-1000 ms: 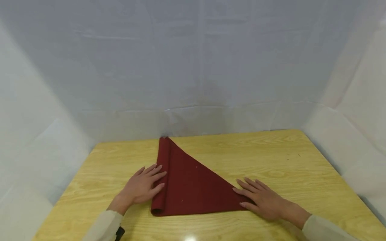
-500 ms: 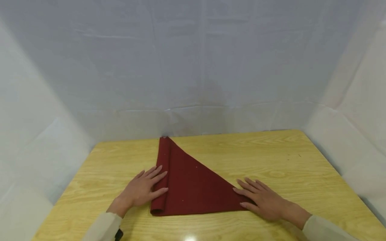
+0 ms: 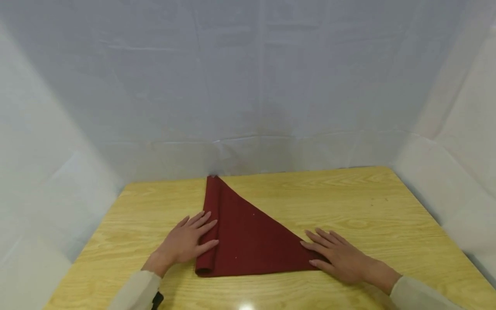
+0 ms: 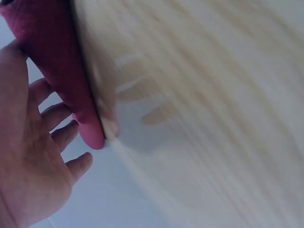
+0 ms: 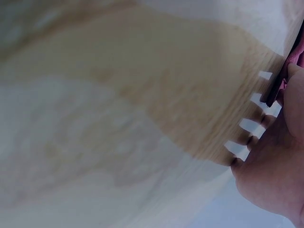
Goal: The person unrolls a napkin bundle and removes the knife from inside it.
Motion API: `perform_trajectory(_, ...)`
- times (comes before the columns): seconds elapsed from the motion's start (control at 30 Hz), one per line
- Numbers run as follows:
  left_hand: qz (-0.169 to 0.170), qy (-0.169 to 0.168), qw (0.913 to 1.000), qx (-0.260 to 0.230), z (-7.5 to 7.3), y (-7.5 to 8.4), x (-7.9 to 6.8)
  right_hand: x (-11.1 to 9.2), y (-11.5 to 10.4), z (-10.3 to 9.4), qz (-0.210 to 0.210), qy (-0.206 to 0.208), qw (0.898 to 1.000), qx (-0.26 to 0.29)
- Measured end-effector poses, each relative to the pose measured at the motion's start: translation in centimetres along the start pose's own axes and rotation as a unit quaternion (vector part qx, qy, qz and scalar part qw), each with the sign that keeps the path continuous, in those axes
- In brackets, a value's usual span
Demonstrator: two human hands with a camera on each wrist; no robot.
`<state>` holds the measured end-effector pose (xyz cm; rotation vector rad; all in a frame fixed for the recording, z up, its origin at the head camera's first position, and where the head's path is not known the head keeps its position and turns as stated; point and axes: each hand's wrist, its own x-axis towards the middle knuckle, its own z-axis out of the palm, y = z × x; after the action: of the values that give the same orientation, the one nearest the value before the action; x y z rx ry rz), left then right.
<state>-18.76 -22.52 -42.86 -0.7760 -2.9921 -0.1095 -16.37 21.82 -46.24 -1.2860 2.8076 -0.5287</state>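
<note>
A dark red cloth (image 3: 252,241) lies on the table as a flat triangle, its left side rolled into a tube that runs from front to back. My left hand (image 3: 182,243) rests with spread, fairly straight fingers on the rolled part; the left wrist view shows the fingertips against the roll (image 4: 59,57). At the cloth's right corner my right hand (image 3: 341,260) lies with its fingers extended, thumb and index over the cloth and the other fingers on the wood. The tip of that corner is hidden beneath the palm.
The light wooden table (image 3: 368,202) extends on both sides of the cloth. Pale sheeting (image 3: 263,86) hangs behind it and along both sides, and the roll's far end comes close to the back sheet. A dark band (image 3: 157,300) shows at the left sleeve.
The left thumb has shifted slightly to the right along the roll. The right hand and the cloth look the same, apart from a tiny shift of the whole view.
</note>
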Motion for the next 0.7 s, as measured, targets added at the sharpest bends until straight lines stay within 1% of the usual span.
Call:
perform_trajectory(0.13,0.022,-0.005,0.9997,0.013,-0.3,0.9,1.0,-0.1,0.0,-0.2,0.003,-0.001,1.0,0.006)
perform_trajectory(0.23,0.034,-0.021,0.9992,0.009,-0.2,1.5,1.7,-0.1,-0.1,-0.1,0.003,-0.003,1.0,0.007)
perform_trajectory(0.37,0.035,-0.048,0.9982,0.007,0.0,2.0,2.3,-0.1,-0.1,-0.1,0.005,-0.008,1.0,0.004)
perform_trajectory(0.5,0.028,-0.061,0.9974,0.025,0.1,2.1,2.4,-0.1,0.0,-0.2,0.009,-0.015,1.0,0.003)
perform_trajectory(0.6,0.025,-0.059,0.9973,0.037,0.2,1.7,2.1,0.0,0.1,-0.1,0.012,-0.021,1.0,0.002)
perform_trajectory(0.7,0.024,-0.052,0.9976,0.038,0.3,1.2,1.9,0.0,0.2,0.1,0.013,-0.024,1.0,-0.001)
